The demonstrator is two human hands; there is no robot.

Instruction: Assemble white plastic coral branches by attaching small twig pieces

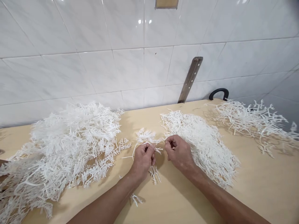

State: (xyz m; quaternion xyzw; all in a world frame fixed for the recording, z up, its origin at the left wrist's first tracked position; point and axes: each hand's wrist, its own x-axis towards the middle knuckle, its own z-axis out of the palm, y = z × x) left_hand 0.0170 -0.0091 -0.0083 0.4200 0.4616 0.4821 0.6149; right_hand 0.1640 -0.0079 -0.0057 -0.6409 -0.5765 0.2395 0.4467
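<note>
The left hand grasps a thin white branched piece between thumb and curled fingers. Just to its right, the right hand is apart from it, its fingers bent and the thumb drawn close to the index finger; whether anything is caught between them I cannot tell.

Just beyond the left hand lies a small white cluster, with a thin curved strand bowing round the hand's left side. Close on the near side of that hand is a forked sprig, and nearer the wearer, beside the left forearm, a smaller sprig.

To the right of the right hand and partly beyond it spreads a dense white heap; farther right is a looser white pile. Well to the left of the left hand sprawls a large white heap. All rest on the pale wooden table. Beyond the hands, a perforated metal strip leans against the tiled wall, with a black curved object to its right.
</note>
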